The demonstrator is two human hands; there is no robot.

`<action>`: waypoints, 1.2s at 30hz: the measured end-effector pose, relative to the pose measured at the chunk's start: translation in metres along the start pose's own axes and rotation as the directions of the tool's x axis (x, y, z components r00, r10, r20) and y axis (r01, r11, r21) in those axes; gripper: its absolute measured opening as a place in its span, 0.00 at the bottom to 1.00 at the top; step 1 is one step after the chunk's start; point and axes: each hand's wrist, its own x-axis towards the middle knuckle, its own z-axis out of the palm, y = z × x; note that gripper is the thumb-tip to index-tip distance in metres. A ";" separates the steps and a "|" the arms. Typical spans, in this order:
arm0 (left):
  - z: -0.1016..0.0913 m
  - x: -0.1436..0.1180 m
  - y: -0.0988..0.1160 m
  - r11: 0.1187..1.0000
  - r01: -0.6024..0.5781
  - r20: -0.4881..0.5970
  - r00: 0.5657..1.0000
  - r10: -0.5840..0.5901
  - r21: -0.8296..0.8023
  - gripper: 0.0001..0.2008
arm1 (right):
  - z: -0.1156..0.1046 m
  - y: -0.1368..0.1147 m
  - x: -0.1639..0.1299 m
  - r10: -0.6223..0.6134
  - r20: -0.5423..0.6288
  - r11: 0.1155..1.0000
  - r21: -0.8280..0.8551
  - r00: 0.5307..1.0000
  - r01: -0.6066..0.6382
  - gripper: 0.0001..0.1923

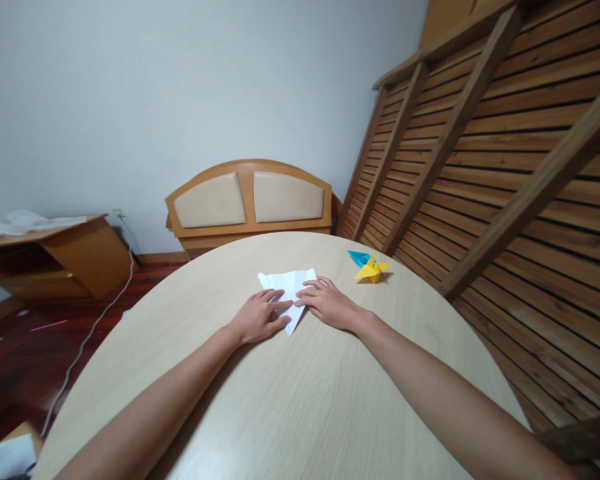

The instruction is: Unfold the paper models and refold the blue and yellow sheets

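A partly folded sheet of white paper (291, 281) lies on the round table (330, 413), its narrow point toward me and its wider edge away from me. My left hand (261, 315) rests on the paper's left side with the fingers spread over it. From the right, my right hand (329, 304) lies flat with its fingertips on the paper's right edge. Neither hand grips anything. To the right of my right hand sit a yellow folded paper figure (373, 269) and, just behind it, a blue folded paper piece (361, 258).
Slatted wooden panels (480, 173) lean along the table's right side. Beyond the far edge stands a headboard (250, 200) with two cream pads. A low wooden desk (75, 253) with white papers is at the left, and a white cable (97, 327) runs along the floor.
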 end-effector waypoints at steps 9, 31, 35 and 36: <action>-0.002 0.000 0.005 0.989 -0.135 0.023 0.990 0.136 -0.056 0.26 | -0.013 -0.014 0.002 -0.103 -0.022 0.993 -0.053 0.994 0.101 0.11; -0.001 0.003 0.010 0.987 -0.056 0.023 0.998 0.060 -0.151 0.26 | 0.001 -0.012 -0.003 0.120 -0.063 0.982 0.153 0.991 -0.109 0.23; -0.001 0.003 0.011 0.987 -0.033 0.038 0.998 0.040 -0.156 0.30 | 0.003 -0.011 -0.003 0.140 -0.043 0.977 0.166 0.989 -0.131 0.22; 0.000 0.003 0.011 0.987 -0.033 0.039 0.998 0.039 -0.156 0.30 | 0.003 -0.010 -0.004 0.141 -0.038 0.978 0.162 0.989 -0.133 0.22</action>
